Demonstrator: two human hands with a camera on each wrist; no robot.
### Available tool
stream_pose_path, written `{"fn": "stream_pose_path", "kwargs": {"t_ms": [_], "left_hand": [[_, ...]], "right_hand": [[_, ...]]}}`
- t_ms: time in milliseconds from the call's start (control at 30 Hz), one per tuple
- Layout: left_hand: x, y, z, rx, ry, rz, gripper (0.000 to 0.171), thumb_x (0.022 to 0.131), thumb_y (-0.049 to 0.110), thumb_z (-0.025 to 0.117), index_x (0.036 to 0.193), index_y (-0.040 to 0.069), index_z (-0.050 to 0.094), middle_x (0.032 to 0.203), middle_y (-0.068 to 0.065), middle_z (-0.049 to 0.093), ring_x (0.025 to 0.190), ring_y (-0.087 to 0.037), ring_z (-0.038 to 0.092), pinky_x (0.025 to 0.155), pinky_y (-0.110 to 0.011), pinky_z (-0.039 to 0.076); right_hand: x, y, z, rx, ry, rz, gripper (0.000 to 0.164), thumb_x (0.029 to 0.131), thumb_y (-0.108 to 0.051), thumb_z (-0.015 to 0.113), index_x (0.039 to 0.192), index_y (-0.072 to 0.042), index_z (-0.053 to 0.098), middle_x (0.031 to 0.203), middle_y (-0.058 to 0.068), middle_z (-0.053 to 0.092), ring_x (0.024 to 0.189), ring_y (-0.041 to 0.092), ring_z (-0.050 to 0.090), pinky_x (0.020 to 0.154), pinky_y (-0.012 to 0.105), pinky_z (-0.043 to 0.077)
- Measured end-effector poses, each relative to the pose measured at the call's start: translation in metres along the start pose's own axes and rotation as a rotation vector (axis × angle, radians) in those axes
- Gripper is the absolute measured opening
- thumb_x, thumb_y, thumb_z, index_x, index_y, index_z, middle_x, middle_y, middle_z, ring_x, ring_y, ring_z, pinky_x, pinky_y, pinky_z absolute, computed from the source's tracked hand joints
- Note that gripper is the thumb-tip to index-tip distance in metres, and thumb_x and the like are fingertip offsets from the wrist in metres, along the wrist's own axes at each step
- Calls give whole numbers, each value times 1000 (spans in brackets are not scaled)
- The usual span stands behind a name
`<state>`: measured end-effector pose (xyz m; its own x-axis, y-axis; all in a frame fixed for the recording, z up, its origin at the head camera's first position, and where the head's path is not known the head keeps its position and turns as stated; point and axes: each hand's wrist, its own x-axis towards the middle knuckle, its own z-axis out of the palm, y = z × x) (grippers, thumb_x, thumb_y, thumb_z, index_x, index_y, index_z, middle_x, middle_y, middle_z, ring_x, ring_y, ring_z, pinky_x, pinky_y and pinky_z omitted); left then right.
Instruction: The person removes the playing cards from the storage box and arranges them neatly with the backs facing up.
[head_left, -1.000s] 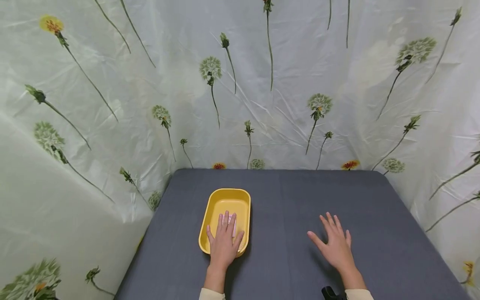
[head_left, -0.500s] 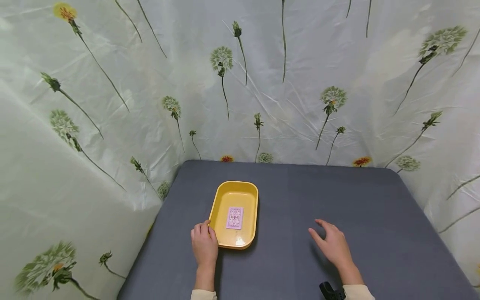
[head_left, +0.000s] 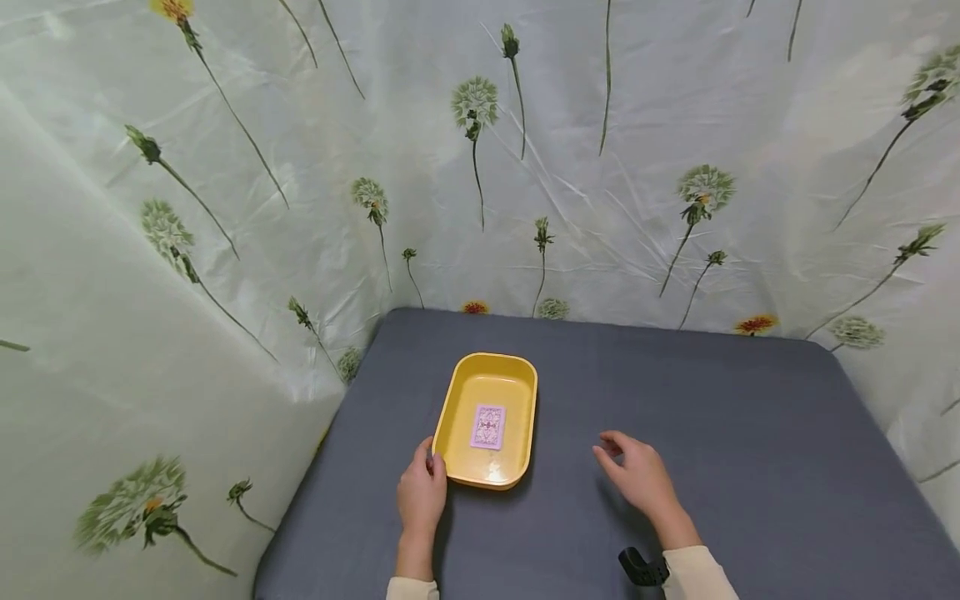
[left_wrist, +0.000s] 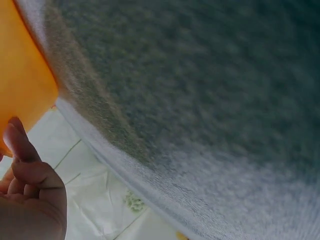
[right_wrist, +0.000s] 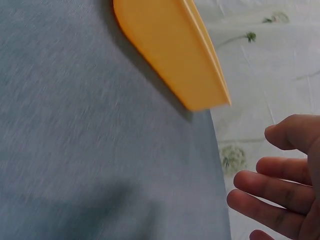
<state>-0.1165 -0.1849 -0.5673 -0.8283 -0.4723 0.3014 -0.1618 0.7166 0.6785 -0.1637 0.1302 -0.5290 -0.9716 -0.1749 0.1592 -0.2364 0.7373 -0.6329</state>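
Note:
A yellow tray (head_left: pixel 456 478) with rounded corners sits on the dark grey table, left of the middle. Inside it lies a pink playing card (head_left: pixel 488 427), its patterned back upward. My left hand (head_left: pixel 421 497) pinches the tray's left rim near its front corner; in the left wrist view the thumb (left_wrist: pixel 22 142) lies against the yellow wall and the other fingers are curled. Some distance to the right of the tray, my right hand (head_left: pixel 639 473) hovers over the table with loosely bent fingers, holding nothing. The right wrist view shows its fingers (right_wrist: pixel 272 192) apart from the tray.
The dark grey tabletop (head_left: pixel 712 417) reaches to a pale curtain (head_left: pixel 585 208) printed with dandelions, which hangs behind and along both sides. A black band (head_left: pixel 643 568) is on the right wrist.
My left hand has come out from over the card to the tray's left rim. The right hand's fingers, spread before, have bent inward, and the hand has shifted toward the tray. The view has turned.

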Motion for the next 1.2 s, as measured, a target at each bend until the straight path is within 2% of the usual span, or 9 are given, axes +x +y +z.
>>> {"fn": "stream_pose_path", "kwargs": {"t_ms": [100,367,633,767,933,1100,1200], "left_hand": [[2,0,-2,-57,-23,-23,32,91,10,61,122,1,64,63,3,45,52,-14,38,52,-32,32],[7,-2,0,-153,-89,-18,36,88,6,64,124,3,63,65,6,43,52,-7,38,52,-27,33],[5,-4,-1,-168,-86,-14,35,87,5,65,122,1,63,64,6,41,52,-6,37,51,-25,32],[5,-2,-3,-176,-98,-47,36,88,5,65,123,0,62,64,5,40,52,-8,36,50,-25,31],[6,-1,-2,-180,-109,-70,36,89,6,64,125,1,61,65,5,40,53,-9,37,51,-25,31],[5,-3,-2,-181,-103,-66,36,88,6,63,124,1,61,65,6,40,53,-8,36,51,-25,30],[3,-6,-1,-190,-89,-45,35,87,4,64,122,0,62,64,7,39,52,-6,35,50,-25,30]], "right_hand": [[11,-12,6,-6,-18,-37,33,93,-21,66,118,1,65,103,11,67,93,28,63,79,49,50],[43,-53,14,41,-64,-140,32,92,-22,67,116,0,67,102,9,67,92,26,63,79,46,50],[81,-91,45,108,-184,-215,27,87,-16,71,109,0,68,97,7,65,91,27,62,82,44,50],[97,-96,65,80,-275,-220,32,87,-18,73,113,0,67,105,10,65,98,28,61,87,45,48],[110,-95,86,2,-394,-222,47,82,-20,78,120,3,63,117,15,62,108,31,58,95,46,44],[113,-93,106,-118,-470,-273,59,75,-22,83,122,5,60,118,16,59,108,31,56,98,43,42],[111,-93,117,-177,-497,-278,74,71,-25,86,132,3,54,129,18,55,119,33,52,103,44,38]]}}
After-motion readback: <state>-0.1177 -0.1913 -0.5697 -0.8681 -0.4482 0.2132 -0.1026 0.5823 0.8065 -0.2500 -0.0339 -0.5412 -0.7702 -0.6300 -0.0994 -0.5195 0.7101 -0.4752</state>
